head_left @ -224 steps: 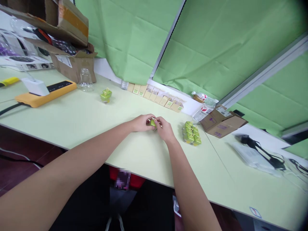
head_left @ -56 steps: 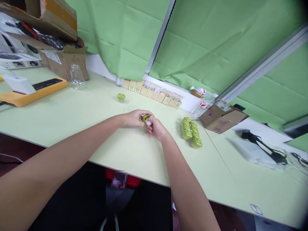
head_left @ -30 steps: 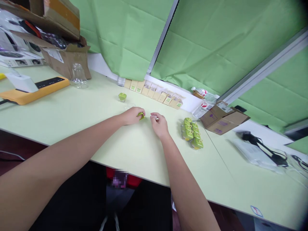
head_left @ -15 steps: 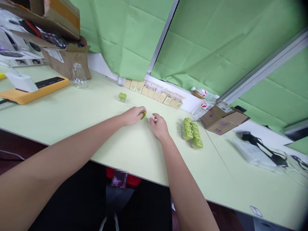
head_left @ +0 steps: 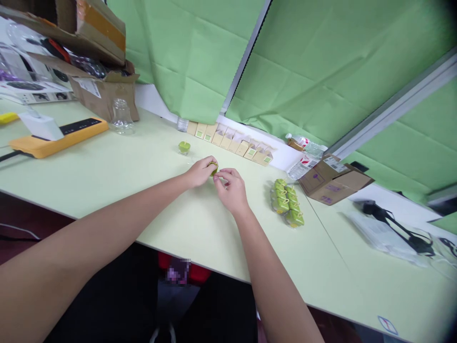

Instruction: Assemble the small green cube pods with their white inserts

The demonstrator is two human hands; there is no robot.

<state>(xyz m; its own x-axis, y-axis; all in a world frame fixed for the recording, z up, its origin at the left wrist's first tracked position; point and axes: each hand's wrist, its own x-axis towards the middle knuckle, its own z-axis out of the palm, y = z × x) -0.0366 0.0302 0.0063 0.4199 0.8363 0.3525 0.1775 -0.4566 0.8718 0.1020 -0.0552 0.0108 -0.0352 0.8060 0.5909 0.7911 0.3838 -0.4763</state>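
Between my hands, over the middle of the table, is a small green lid (head_left: 213, 168). My left hand (head_left: 200, 172) is closed on it, thumb and fingers at its edge. My right hand (head_left: 231, 188) meets it from the right, fingertips pinched together at the lid's rim; what they hold is mostly hidden. Behind my left hand stands a small clear cup with a green top (head_left: 184, 147). To the right of my right hand, several clear cups with green lids (head_left: 287, 202) and pale loops sit in two rows.
Several small cardboard boxes (head_left: 235, 142) line the table's back edge. Plastic bottles (head_left: 303, 164) and a brown carton (head_left: 332, 181) stand back right. At left are an orange power strip (head_left: 71, 135), a clear jar (head_left: 122, 117) and an open cardboard box (head_left: 107, 95).
My right hand has moved left to the green lid in my left hand, closing the gap between them. The small white piece seen in its fingers is now hidden. The view has shifted slightly.
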